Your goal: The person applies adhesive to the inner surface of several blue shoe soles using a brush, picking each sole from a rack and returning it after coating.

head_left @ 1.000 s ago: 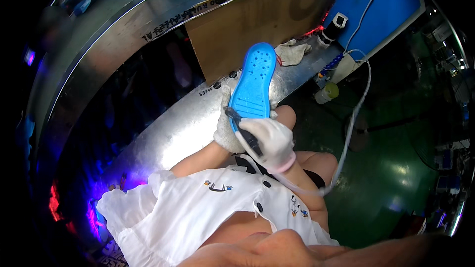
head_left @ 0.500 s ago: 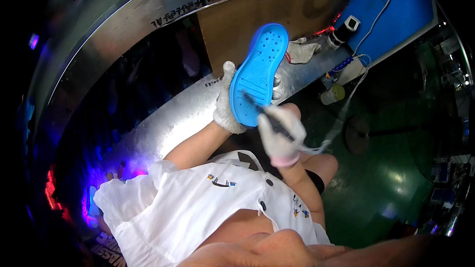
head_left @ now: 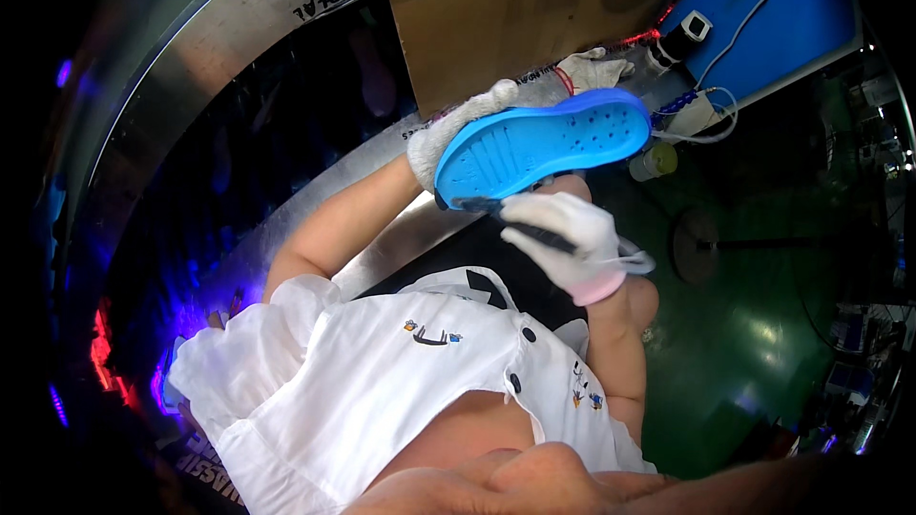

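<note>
Your gloved left hand [head_left: 458,133] grips the smooth blue rubber sole [head_left: 544,145] at its left end; your right hand [head_left: 563,238], just near it, pinches a thin dark tool [head_left: 515,221].

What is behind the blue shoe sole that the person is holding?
Behind the blue shoe sole is the gloved left hand, gripping its heel end, and a brown cardboard sheet. The fingers behind the sole are hidden.

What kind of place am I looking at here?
Probably a shoe factory work station: gloved hands work on a blue shoe sole with a dark pen-like tool, beside a long metal bench and a green workshop floor.
</note>
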The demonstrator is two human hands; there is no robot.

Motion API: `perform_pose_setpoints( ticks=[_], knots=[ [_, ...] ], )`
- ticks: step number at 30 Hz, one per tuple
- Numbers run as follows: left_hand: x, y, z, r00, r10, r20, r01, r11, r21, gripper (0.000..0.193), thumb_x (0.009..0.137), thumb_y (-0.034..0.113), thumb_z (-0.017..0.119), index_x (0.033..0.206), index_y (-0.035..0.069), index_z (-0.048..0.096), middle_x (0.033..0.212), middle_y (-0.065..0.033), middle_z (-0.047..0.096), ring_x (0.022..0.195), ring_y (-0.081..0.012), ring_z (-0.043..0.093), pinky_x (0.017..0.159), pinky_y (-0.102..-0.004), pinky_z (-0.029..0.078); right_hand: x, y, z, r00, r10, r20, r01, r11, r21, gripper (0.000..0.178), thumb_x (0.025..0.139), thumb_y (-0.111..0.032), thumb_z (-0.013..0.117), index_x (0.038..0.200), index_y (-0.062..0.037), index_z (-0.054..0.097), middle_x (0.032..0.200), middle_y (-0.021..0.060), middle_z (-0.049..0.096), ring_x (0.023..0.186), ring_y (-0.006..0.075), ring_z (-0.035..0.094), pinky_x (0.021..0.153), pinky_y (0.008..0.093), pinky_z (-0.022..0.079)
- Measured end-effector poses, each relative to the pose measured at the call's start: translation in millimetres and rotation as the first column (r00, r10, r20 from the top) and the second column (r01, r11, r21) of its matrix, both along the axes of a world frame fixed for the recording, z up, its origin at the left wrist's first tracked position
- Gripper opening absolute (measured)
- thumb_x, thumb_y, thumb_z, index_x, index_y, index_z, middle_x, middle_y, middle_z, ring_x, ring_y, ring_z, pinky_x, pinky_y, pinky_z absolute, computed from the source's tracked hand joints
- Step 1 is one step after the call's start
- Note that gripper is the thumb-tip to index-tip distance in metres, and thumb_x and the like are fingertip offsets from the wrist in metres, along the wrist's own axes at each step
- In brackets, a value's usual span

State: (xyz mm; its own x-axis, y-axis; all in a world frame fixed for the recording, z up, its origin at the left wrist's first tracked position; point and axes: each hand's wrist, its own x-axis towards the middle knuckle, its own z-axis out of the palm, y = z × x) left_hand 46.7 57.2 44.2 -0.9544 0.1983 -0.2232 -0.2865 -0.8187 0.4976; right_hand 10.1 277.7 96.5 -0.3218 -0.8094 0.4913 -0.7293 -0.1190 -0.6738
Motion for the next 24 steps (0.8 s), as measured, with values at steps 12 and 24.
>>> perform_pose_setpoints(
  ticks=[12,24],
  knots=[
    [-10,-6,37,0.988,-0.155,-0.018,0.129,0.879,-0.458,0.039,0.093,0.035,0.066,0.105,-0.002,0.072,0.097,-0.0114,0.073,0.082,-0.0166,0.07,0.075,-0.03,0.058,8,-12,-9,0.997,-0.045,0.056,0.045,0.999,0.0,0.023,0.073,0.003,0.078,0.094,-0.0003,0.071,0.098,0.0144,0.072,0.087,0.0251,0.071,0.08,0.0317,0.055],
    [-19,-32,6,0.862,-0.315,-0.396,-0.04,0.737,-0.675,0.039,0.096,0.018,0.058,0.132,0.004,0.059,0.126,-0.0145,0.063,0.12,-0.0237,0.059,0.102,-0.0357,0.048,21,8,11,0.972,-0.054,-0.231,0.087,0.987,0.136,0.024,0.072,0.0,0.078,0.095,-0.0042,0.072,0.1,0.0131,0.072,0.081,0.0257,0.07,0.072,0.0307,0.055]
  ],
)
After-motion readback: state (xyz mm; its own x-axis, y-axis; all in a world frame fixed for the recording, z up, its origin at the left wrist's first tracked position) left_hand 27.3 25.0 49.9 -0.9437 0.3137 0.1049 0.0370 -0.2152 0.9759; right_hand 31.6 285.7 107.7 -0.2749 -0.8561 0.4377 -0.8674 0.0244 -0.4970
